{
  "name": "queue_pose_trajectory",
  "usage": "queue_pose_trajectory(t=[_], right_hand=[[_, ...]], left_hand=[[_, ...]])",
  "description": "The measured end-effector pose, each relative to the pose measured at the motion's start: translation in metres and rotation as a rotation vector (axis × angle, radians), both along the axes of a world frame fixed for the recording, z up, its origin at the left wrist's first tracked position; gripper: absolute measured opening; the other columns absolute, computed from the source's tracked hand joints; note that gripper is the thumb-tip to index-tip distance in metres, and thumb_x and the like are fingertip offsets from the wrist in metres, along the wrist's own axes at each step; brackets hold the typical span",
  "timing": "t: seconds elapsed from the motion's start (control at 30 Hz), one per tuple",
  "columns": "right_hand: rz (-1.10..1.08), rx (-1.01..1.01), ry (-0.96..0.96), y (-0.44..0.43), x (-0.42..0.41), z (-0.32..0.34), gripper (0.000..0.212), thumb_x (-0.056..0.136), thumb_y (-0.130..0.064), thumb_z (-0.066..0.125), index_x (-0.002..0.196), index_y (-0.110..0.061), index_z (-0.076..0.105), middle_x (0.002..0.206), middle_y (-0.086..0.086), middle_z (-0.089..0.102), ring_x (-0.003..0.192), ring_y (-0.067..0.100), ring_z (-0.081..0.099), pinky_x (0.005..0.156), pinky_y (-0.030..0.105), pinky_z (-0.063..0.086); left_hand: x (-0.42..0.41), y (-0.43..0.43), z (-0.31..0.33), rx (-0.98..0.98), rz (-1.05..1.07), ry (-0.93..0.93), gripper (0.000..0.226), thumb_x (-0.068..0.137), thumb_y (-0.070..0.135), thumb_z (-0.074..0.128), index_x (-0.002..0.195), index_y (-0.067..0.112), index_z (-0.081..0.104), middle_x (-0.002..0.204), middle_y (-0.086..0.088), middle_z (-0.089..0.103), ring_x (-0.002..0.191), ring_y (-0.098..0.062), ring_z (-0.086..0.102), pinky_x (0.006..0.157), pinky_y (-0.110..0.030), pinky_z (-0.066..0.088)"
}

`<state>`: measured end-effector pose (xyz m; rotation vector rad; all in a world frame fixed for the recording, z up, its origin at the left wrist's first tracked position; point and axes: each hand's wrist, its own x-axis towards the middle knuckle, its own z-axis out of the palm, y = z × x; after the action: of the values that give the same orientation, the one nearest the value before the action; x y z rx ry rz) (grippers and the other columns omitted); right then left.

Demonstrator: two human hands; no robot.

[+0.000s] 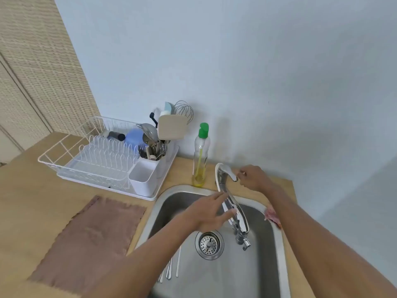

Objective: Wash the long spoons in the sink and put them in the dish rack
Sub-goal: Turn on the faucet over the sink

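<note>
The right hand [253, 178] pinches the tap lever [225, 169]. The left hand [209, 214] is spread flat beside the spout [239, 214], holding nothing. The spoons [169, 271] lie in the sink [247, 276]. Probably water starts next, then a spoon must be lifted, washed and racked [64, 155]. No writing on the soap bottle [200, 155] is legible.

The long spoons [177, 263] show only handles in the sink [277, 244]; the left forearm [150, 254] covers their other ends. The left hand [209, 215] is blurred. It is not clear if the right hand [252, 177] really grips the tap lever [228, 171]. The right arm [311, 233] hides most of a pink cloth [270, 214]. The lower edge cuts off the sink's near part.
</note>
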<state>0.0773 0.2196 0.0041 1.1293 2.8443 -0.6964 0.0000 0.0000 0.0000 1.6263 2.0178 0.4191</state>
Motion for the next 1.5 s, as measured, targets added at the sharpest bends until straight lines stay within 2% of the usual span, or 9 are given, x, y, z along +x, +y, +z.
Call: queue_pose_trajectory(t=[0.07, 0.13, 0.23, 0.4, 0.67, 1.1, 1.27, 1.5], right_hand=[[-0.009, -0.068, 0.021, 0.006, -0.004, -0.005, 0.033, 0.097, -0.024, 0.051, 0.075, -0.006, 0.068, 0.072, 0.011, 0.074, 0.072, 0.028, 0.07, 0.074, 0.038, 0.055], [-0.019, -0.167, -0.006, 0.006, -0.009, -0.009, 0.033, 0.098, -0.022, 0.048, 0.08, -0.003, 0.069, 0.068, 0.01, 0.073, 0.06, 0.022, 0.069, 0.067, 0.032, 0.055], [-0.029, -0.312, -0.044, 0.006, -0.012, -0.013, 0.033, 0.101, -0.023, 0.039, 0.082, -0.009, 0.061, 0.064, 0.005, 0.066, 0.051, 0.017, 0.059, 0.049, 0.024, 0.043], [-0.088, -0.444, -0.022, 0.008, -0.014, -0.019, 0.032, 0.099, -0.029, 0.034, 0.074, -0.015, 0.048, 0.06, 0.005, 0.048, 0.049, 0.018, 0.037, 0.046, 0.023, 0.025], [-0.116, -0.471, 0.033, 0.011, -0.017, -0.025, 0.041, 0.102, -0.038, 0.035, 0.068, -0.017, 0.045, 0.063, 0.0, 0.046, 0.048, 0.017, 0.031, 0.047, 0.021, 0.025], [-0.105, -0.474, 0.079, 0.01, -0.016, -0.024, 0.04, 0.103, -0.036, 0.036, 0.07, -0.015, 0.043, 0.063, -0.002, 0.043, 0.047, 0.016, 0.024, 0.043, 0.019, 0.021], [-0.144, -0.478, 0.106, 0.011, -0.021, -0.02, 0.04, 0.103, -0.036, 0.038, 0.069, -0.015, 0.044, 0.061, -0.003, 0.043, 0.047, 0.015, 0.024, 0.044, 0.019, 0.021], [-0.149, -0.493, 0.109, 0.008, -0.019, -0.017, 0.042, 0.103, -0.04, 0.038, 0.07, -0.014, 0.044, 0.062, -0.003, 0.042, 0.046, 0.015, 0.023, 0.043, 0.02, 0.022]], left_hand=[[0.002, 0.009, -0.002, -0.036, -0.008, -0.026, 0.083, 0.093, 0.073, 0.027, 0.158, 0.022, 0.016, 0.165, 0.003, 0.018, 0.15, -0.018, 0.02, 0.122, -0.04, 0.019], [0.002, 0.015, -0.005, -0.068, 0.005, -0.052, 0.089, 0.089, 0.079, 0.029, 0.157, 0.023, 0.019, 0.164, 0.003, 0.021, 0.15, -0.018, 0.023, 0.122, -0.041, 0.021], [0.002, 0.02, -0.009, -0.083, 0.002, -0.041, 0.095, 0.084, 0.083, 0.034, 0.156, 0.022, 0.025, 0.162, 0.002, 0.025, 0.149, -0.017, 0.022, 0.122, -0.04, 0.021], [-0.002, 0.026, -0.004, -0.135, -0.038, -0.022, 0.097, 0.082, 0.083, 0.04, 0.157, 0.023, 0.022, 0.164, 0.003, 0.019, 0.151, -0.016, 0.018, 0.123, -0.039, 0.017], [-0.005, 0.026, -0.006, -0.199, -0.032, -0.069, 0.101, 0.078, 0.087, 0.039, 0.158, 0.031, 0.013, 0.165, 0.011, 0.008, 0.152, -0.009, 0.01, 0.124, -0.043, 0.015], [-0.015, 0.032, -0.007, -0.209, -0.032, -0.074, 0.108, 0.069, 0.091, 0.047, 0.156, 0.033, 0.021, 0.164, 0.011, 0.017, 0.151, -0.009, 0.015, 0.124, -0.041, 0.017], [-0.016, 0.033, -0.009, -0.219, -0.028, -0.067, 0.11, 0.066, 0.094, 0.046, 0.156, 0.036, 0.019, 0.164, 0.007, 0.016, 0.152, -0.015, 0.016, 0.123, -0.045, 0.019], [-0.014, 0.032, -0.008, -0.22, -0.013, -0.085, 0.108, 0.067, 0.092, 0.049, 0.155, 0.037, 0.022, 0.164, 0.007, 0.017, 0.151, -0.016, 0.02, 0.123, -0.041, 0.019]])
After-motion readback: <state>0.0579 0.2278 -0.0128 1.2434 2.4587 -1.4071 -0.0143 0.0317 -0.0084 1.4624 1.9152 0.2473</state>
